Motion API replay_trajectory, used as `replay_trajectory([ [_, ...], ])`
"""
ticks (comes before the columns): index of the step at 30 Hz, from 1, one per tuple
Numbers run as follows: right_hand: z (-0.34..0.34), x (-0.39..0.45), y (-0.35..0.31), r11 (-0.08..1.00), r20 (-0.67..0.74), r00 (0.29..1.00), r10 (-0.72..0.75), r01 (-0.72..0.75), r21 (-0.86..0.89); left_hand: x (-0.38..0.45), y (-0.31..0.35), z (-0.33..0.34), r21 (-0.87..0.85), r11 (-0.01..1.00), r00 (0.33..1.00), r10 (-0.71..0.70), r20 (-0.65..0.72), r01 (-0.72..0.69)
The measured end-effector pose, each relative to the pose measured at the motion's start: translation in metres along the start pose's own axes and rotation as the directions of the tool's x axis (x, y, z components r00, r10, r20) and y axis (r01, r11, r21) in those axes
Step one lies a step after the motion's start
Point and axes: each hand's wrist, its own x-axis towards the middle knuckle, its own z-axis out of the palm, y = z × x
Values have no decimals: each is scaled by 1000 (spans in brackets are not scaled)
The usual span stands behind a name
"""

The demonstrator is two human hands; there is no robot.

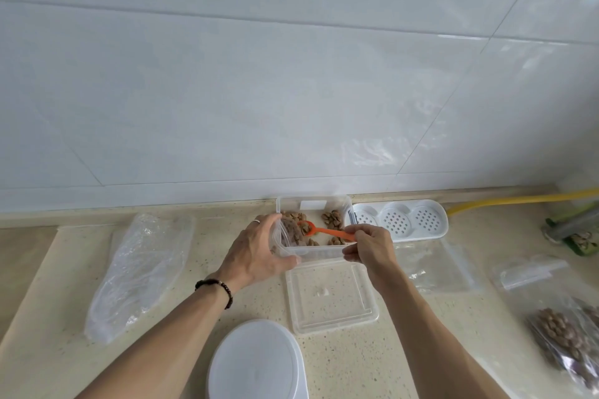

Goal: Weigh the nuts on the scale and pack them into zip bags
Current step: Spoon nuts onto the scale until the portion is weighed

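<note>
The left hand (256, 252) holds a zip bag (285, 234) open at the clear container (312, 230)'s left side, while the right hand (369, 247) pinches the orange spoon (325, 231), bowl pointing left toward the bag among the nuts (332, 218).

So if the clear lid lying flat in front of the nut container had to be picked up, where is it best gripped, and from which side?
Probably by the near-right corner of the clear lid, coming from the person's side. It lies flat with a raised rim offering a pinch. Its far edge is crowded by the nut container, the left hand and the right hand with the orange spoon; the white round scale sits near-left.
</note>
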Motion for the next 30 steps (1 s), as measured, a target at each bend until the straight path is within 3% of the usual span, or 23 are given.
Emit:
replay_trajectory([
  [9, -28, -16, -28, 986, -23, 997, -69, 72, 150, 11, 14, -5, -30, 999, 998, -25, -66, 23],
  [11, -30, -24, -38, 985, -16, 991, -136, 136, 102, 14, 18, -6, -64, 998, 998, -21, -67, 17],
  [13, -29, -34, -48, 964, 24, 965, -261, 262, -54, 15, 23, -9, -86, 996, 997, -5, -81, -2],
  [15, -23, -47, -56, 834, 134, 880, -455, 474, -282, 14, 29, -11, -112, 993, 996, 12, -94, -23],
  [17, -15, -62, -60, 568, 317, 714, -624, 693, -443, 10, 35, -15, -133, 991, 995, 17, -103, -31],
  [19, -11, -69, -60, 365, 410, 582, -703, 789, -494, 4, 39, -20, -128, 991, 992, 23, -121, -39],
  [20, -11, -72, -61, 338, 401, 557, -728, 800, -496, 1, 40, -21, -123, 991, 991, 30, -130, -46],
  [22, -14, -79, -65, 385, 329, 569, -754, 788, -480, -6, 40, -24, -117, 991, 989, 46, -141, -63],
  [25, -22, -96, -68, 604, 151, 702, -696, 686, -405, -20, 45, -29, -109, 991, 988, 69, -137, -84],
  [28, -35, -113, -64, 859, -69, 861, -504, 491, -144, -37, 57, -33, -97, 988, 983, 103, -151, -119],
  [30, -45, -123, -53, 923, -168, 915, -367, 380, 56, -49, 67, -32, -99, 984, 977, 129, -169, -147],
])
